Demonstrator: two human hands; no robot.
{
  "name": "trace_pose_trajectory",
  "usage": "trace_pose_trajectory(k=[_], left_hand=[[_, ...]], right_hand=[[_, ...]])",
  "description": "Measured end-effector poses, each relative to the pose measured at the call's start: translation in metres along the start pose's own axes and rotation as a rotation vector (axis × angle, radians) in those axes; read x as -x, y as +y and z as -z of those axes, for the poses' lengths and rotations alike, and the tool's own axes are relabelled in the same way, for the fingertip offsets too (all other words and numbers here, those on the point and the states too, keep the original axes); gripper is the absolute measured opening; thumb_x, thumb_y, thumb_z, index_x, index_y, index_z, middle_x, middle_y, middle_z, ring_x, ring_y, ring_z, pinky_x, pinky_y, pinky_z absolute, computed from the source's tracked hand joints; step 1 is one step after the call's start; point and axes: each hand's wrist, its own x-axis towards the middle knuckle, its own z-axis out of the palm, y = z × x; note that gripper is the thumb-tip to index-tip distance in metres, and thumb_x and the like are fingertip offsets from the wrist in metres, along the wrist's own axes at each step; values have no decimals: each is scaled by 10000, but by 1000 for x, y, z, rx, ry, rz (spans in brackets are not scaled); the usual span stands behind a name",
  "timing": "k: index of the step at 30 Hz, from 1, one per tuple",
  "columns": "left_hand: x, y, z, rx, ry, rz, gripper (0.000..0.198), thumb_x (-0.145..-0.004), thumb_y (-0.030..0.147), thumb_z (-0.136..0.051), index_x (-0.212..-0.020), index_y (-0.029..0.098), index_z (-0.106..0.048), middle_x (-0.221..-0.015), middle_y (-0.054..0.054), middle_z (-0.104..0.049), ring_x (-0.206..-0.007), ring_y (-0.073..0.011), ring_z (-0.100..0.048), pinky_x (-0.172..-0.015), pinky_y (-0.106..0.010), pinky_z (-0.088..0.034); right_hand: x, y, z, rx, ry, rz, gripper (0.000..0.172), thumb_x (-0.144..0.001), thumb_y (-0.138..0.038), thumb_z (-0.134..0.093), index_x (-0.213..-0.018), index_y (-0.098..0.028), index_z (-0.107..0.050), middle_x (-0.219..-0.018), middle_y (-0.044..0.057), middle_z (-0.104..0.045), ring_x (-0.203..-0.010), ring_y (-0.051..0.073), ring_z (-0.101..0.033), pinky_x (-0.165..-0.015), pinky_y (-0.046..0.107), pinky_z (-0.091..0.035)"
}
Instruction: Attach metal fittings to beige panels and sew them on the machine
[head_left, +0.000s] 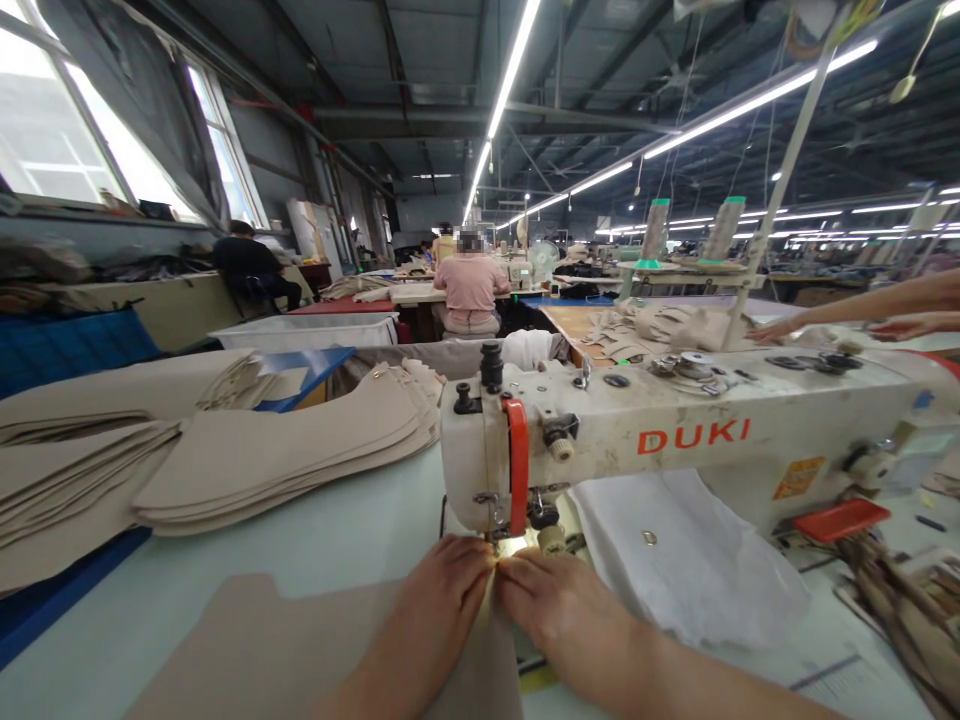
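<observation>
My left hand and my right hand meet just in front of the needle area of a white sewing machine. Between them lies a beige fabric piece, which spreads over the table to the left and toward me. The fingers of both hands are closed, pinching the fabric's edge close to the lit presser foot. My fingertips hide the exact spot under the needle. A red strip runs down the front of the machine head.
Stacked beige fabric pieces lie at the left. White cloth with a small metal ring sits under the machine arm. Thread cones stand behind. Another person's hands reach in from the right over more cut fabric. A person in pink sits ahead.
</observation>
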Motion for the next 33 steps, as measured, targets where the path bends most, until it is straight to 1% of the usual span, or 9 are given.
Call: trace_pose_trajectory(k=[6, 15, 20, 24, 29, 33], left_hand=[[-2, -2, -1, 14, 3, 18, 220, -835, 87, -474, -806, 210, -654, -846, -21, -718, -810, -180, -663, -761, -309, -569], [-4, -3, 1, 41, 3, 28, 219, -840, 110, -485, -823, 226, -669, -848, -14, -716, -818, -180, -657, -760, -308, -566], [-3, -3, 1, 32, -27, 39, 211, -844, 107, -496, -802, 216, -671, -840, -17, -720, -815, -180, -661, -762, -305, -562], [-3, -2, 0, 18, -39, 45, 204, -849, 104, -495, -798, 199, -669, -835, -23, -714, -811, -182, -656, -768, -317, -560], [-3, -3, 0, 16, -44, 43, 191, -840, 81, -513, -793, 196, -657, -848, -18, -713, -818, -181, -652, -774, -319, -559], [-3, -6, -1, 13, -42, 32, 191, -844, 79, -514, -796, 196, -657, -848, -15, -714, -821, -180, -654, -777, -318, -557]], right_hand=[[-1, 0, -2, 8, 1, -5, 97, -825, -149, -653, -889, -124, -585, -942, 51, -640, -872, 196, -579, -767, 306, -481], [-3, -1, 3, 15, 9, -12, 74, -846, -152, -627, -902, -115, -596, -921, 62, -644, -846, 193, -580, -725, 314, -488], [-3, -1, 1, -3, -18, -29, 111, -819, -147, -661, -909, -110, -606, -933, 62, -647, -894, 203, -583, -764, 313, -491], [-4, -2, 0, 3, -9, -28, 85, -826, -143, -655, -890, -108, -612, -948, 74, -649, -910, 199, -584, -795, 305, -488], [-6, -2, 1, 9, -36, -28, 96, -806, -145, -676, -867, -103, -615, -911, 62, -655, -869, 198, -595, -780, 307, -503], [-6, -1, 1, 15, -31, -26, 111, -800, -149, -683, -872, -100, -614, -911, 62, -657, -859, 203, -603, -777, 313, -509]])
